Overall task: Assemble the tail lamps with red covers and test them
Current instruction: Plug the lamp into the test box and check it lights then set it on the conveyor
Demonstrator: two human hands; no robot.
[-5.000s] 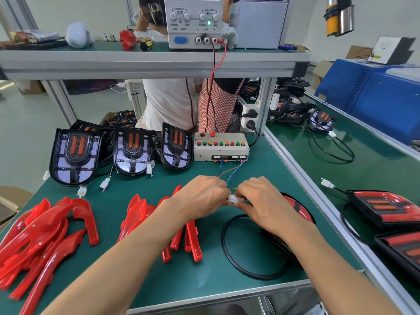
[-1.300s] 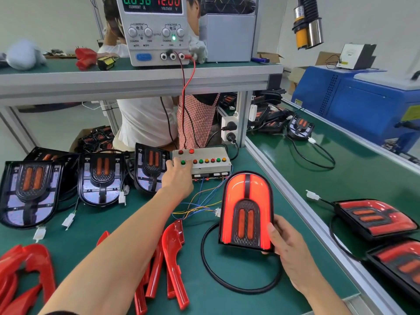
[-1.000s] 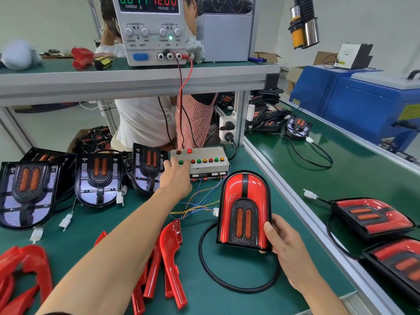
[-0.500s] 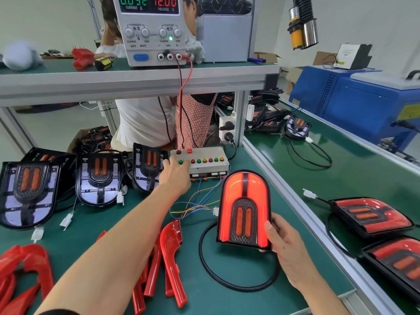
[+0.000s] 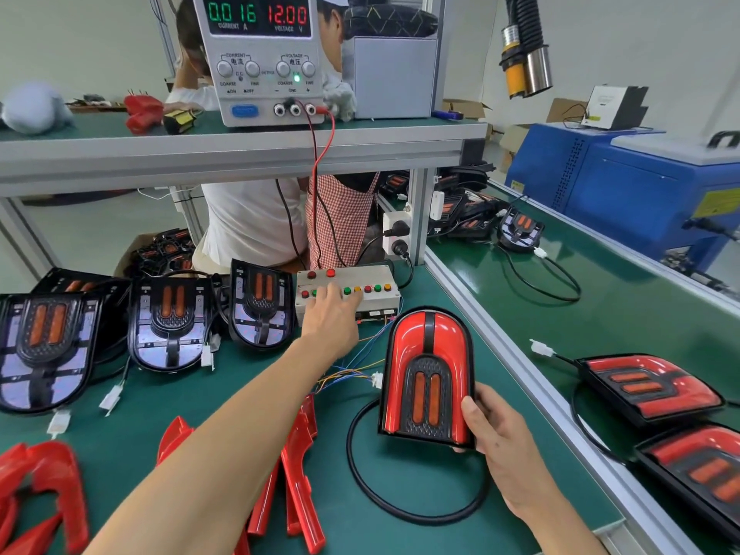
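Note:
My right hand (image 5: 494,432) grips the lower right edge of a red-covered tail lamp (image 5: 426,374), holding it upright on the green bench; its red arch is unlit. Its black cable (image 5: 360,470) loops on the mat and its white plug (image 5: 376,379) joins coloured wires. My left hand (image 5: 330,314) reaches to the button test box (image 5: 384,302), fingers on the row of coloured buttons. Three uncovered black lamps (image 5: 172,318) stand at the left. Loose red covers (image 5: 298,470) lie under my left arm, more red covers (image 5: 44,490) at the far left.
A power supply (image 5: 262,58) on the upper shelf reads 0.016 A and 12.00 V. Two finished red lamps (image 5: 648,388) lie on the right-hand conveyor bench. A person in a checked apron stands behind the shelf. A blue machine (image 5: 640,194) is at the right.
The lamp's red arch, lit half a second ago, is dark now, and the current reading fell. My left hand shifted slightly right along the buttons. My right hand keeps its hold.

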